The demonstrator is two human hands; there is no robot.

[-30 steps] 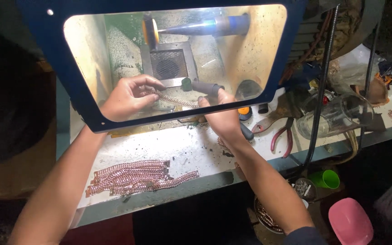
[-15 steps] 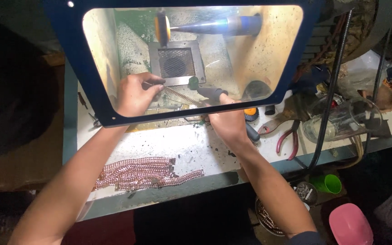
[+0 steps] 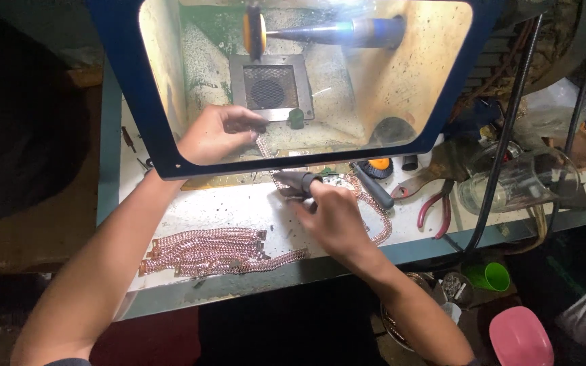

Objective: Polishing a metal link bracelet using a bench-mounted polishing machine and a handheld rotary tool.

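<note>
My left hand (image 3: 217, 133) is behind the blue-framed clear shield (image 3: 130, 102), pinching the top end of a copper-coloured chain (image 3: 266, 152) that hangs down toward the bench. My right hand (image 3: 334, 215) is below the shield's lower edge, over the white bench top (image 3: 211, 207), closed on a dark grey tool handle (image 3: 296, 181) next to the chain's lower part. A loop of the same chain (image 3: 378, 217) curves round the right side of my right hand. Inside the lit box, a spindle (image 3: 334, 30) with an orange wheel (image 3: 254, 30) sits above a mesh vent (image 3: 269, 88).
A pile of several copper chains (image 3: 205, 249) lies at the bench's front left. Red-handled pliers (image 3: 432, 207), a glass jar (image 3: 510, 183), an orange-and-black brush (image 3: 376, 166) and a black cable (image 3: 503, 142) crowd the right. Below the bench are a green cup (image 3: 491, 276) and a pink bowl (image 3: 520, 337).
My right hand has drawn back out from under the shield toward me, with the tool. My left hand stays behind the shield, and the chain now hangs between the two hands.
</note>
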